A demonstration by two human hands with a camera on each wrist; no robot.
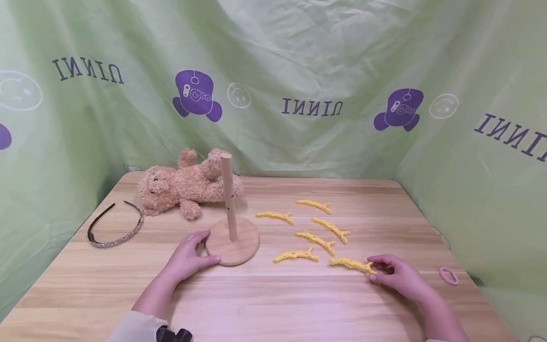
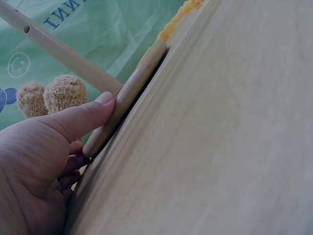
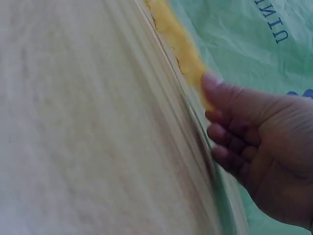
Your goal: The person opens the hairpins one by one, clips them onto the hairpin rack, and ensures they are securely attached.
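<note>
My right hand (image 1: 399, 275), in the lower right of the head view, pinched the forked end of a yellow clip (image 1: 350, 264) between thumb and index finger. The clip extended leftward from the fingertips, below and right of the frame's centre; I could not determine whether it touched the tabletop (image 1: 265, 304).

My left hand (image 1: 188, 256), left of centre in the lower half, was clamped on the left edge of the round base (image 1: 248, 244) of the wooden stand (image 1: 229, 199), thumb and fingers against the rim. The stand was upright, near mid-frame.

Five other yellow clips (image 1: 317, 240) lay right of the stand (the lowest was just left of the pinched one). A plush bear (image 1: 194, 185) lay left of centre, its head toward the left. A headband (image 1: 113, 243) lay at the left, and a pink ring (image 1: 453, 283) at the lower right.
</note>
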